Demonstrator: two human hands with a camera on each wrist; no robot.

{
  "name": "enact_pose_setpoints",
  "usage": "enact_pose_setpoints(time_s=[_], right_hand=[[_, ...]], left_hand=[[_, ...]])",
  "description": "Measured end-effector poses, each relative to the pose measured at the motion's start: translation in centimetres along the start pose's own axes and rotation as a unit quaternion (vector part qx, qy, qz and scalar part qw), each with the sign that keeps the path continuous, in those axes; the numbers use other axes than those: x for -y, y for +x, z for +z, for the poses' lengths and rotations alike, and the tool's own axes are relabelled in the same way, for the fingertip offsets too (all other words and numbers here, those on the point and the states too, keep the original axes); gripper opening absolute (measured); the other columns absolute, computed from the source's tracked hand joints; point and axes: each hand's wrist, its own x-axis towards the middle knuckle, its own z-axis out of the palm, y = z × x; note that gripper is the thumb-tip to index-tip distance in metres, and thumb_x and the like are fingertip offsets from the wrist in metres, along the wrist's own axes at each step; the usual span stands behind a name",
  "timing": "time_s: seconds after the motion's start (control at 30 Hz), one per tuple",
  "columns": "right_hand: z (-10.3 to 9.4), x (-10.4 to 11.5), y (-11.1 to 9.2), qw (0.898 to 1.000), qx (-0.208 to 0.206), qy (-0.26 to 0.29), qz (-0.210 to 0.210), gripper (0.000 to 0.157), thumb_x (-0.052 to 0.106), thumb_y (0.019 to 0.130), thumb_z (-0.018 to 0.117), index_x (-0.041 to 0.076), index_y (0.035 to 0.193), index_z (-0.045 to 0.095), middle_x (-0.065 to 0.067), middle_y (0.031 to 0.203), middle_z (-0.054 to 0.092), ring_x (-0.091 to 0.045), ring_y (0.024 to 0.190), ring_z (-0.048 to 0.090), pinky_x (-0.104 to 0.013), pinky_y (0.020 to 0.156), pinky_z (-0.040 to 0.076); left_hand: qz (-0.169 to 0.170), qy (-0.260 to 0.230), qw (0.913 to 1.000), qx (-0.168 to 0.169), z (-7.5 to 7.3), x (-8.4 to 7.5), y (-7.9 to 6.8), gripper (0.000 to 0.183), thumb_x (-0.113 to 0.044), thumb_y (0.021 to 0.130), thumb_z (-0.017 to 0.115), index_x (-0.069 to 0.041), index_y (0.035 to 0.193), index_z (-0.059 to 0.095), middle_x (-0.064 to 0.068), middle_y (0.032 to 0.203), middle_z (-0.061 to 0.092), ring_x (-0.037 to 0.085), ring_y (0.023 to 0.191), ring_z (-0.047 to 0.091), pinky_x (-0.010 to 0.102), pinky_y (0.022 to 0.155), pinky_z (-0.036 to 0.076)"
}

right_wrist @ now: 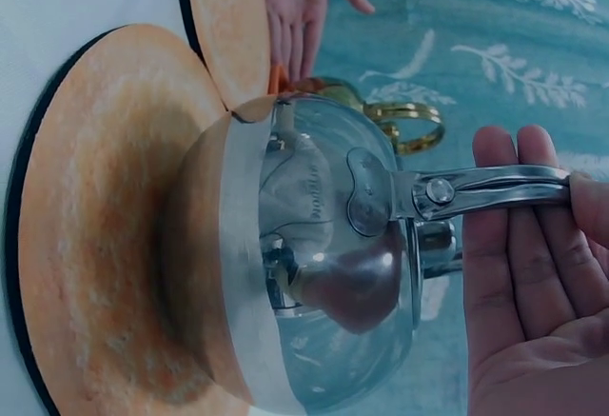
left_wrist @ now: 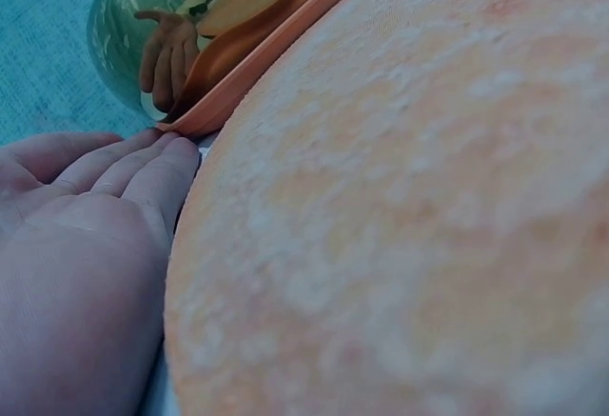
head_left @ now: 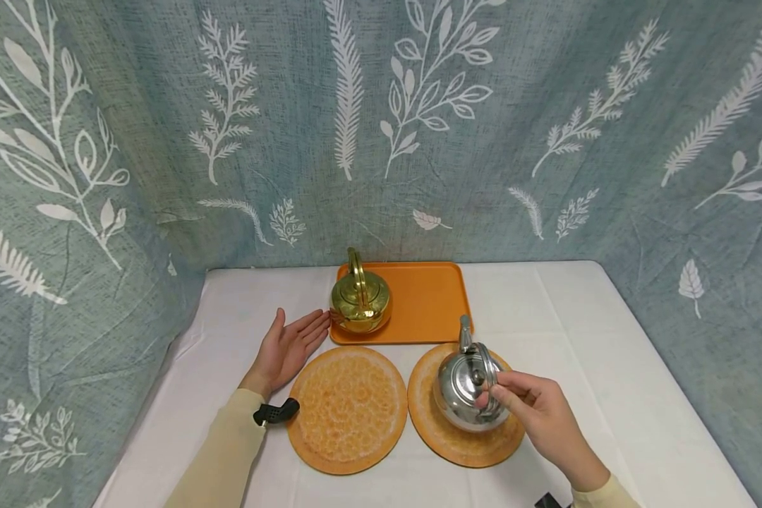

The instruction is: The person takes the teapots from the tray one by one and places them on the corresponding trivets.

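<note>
My right hand (head_left: pixel 544 416) grips the handle (right_wrist: pixel 495 188) of a shiny silver kettle (head_left: pixel 458 398). In the head view the kettle overlaps the right round orange mat (head_left: pixel 424 416), its spout pointing away towards the tray. A dark shadow lies on the mat under the kettle in the right wrist view. My left hand (head_left: pixel 286 353) lies palm up with its fingers straight, fingertips right at the left edge of an orange tray (head_left: pixel 428 303). On the left part of this tray sits a golden kettle (head_left: pixel 358 307), its handle upright, close to those fingertips.
A second round orange mat (head_left: pixel 349 409) lies between my hands, in front of the tray and beside the right mat. White cloth (head_left: pixel 565 317) covers the table. Blue-green curtains (head_left: pixel 368 141) with white leaf patterns surround its back and sides.
</note>
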Motion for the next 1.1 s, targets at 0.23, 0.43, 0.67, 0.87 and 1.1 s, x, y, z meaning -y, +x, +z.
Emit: enact_pose_setpoints(time_s=[0.23, 0.43, 0.67, 0.87, 1.1], right_hand=[[0.25, -0.17, -0.12, 1.0, -0.012, -0.009, 0.016, 0.019, -0.004, 0.106, 0.066, -0.012, 0.12, 0.076, -0.011, 0.1, 0.081, -0.013, 0.092, 0.075, -0.023, 0.081, 0.063], [0.42, -0.36, -0.16, 1.0, -0.002, 0.011, 0.013, 0.019, -0.005, 0.107, 0.064, -0.015, 0.118, 0.074, -0.011, 0.099, 0.081, -0.014, 0.102, 0.076, -0.022, 0.092, 0.061], [0.53, -0.58, -0.27, 1.0, 0.008, 0.02, 0.012, 0.017, -0.004, 0.108, 0.063, -0.013, 0.116, 0.075, -0.01, 0.095, 0.081, -0.015, 0.1, 0.076, -0.022, 0.091, 0.062], [0.47, -0.68, -0.22, 1.0, -0.003, 0.008, 0.015, 0.016, -0.003, 0.107, 0.065, -0.011, 0.115, 0.076, -0.008, 0.096, 0.081, -0.014, 0.095, 0.075, -0.022, 0.085, 0.062], [0.44, -0.53, 0.07, 0.999, 0.017, 0.029, 0.023, 0.018, -0.002, 0.109, 0.062, -0.014, 0.116, 0.074, -0.011, 0.097, 0.081, -0.017, 0.1, 0.077, -0.024, 0.09, 0.063]], left_hand=[[0.0, -0.001, 1.0, 0.0, -0.08, 0.12, -0.02, 0.096, -0.068, 0.113, 0.018, 0.006, 0.17, -0.005, 0.024, 0.179, -0.006, 0.036, 0.166, -0.002, 0.043, 0.134, 0.011], [-0.001, 0.002, 1.0, -0.002, -0.12, 0.19, 0.07, 0.096, -0.068, 0.112, 0.017, 0.005, 0.17, -0.005, 0.024, 0.179, -0.005, 0.036, 0.166, -0.001, 0.043, 0.134, 0.012], [-0.004, -0.002, 1.0, -0.006, -0.18, 0.19, 0.12, 0.097, -0.069, 0.112, 0.019, 0.005, 0.17, -0.004, 0.024, 0.179, -0.005, 0.036, 0.166, -0.001, 0.043, 0.134, 0.012], [-0.002, -0.003, 1.0, -0.003, -0.13, 0.11, 0.09, 0.096, -0.068, 0.113, 0.017, 0.006, 0.17, -0.004, 0.024, 0.179, -0.006, 0.036, 0.166, -0.002, 0.043, 0.134, 0.011], [-0.004, -0.012, 0.9999, -0.008, 0.02, 0.09, 0.14, 0.095, -0.067, 0.113, 0.019, 0.005, 0.17, -0.004, 0.023, 0.179, -0.004, 0.035, 0.166, -0.001, 0.042, 0.134, 0.012]])
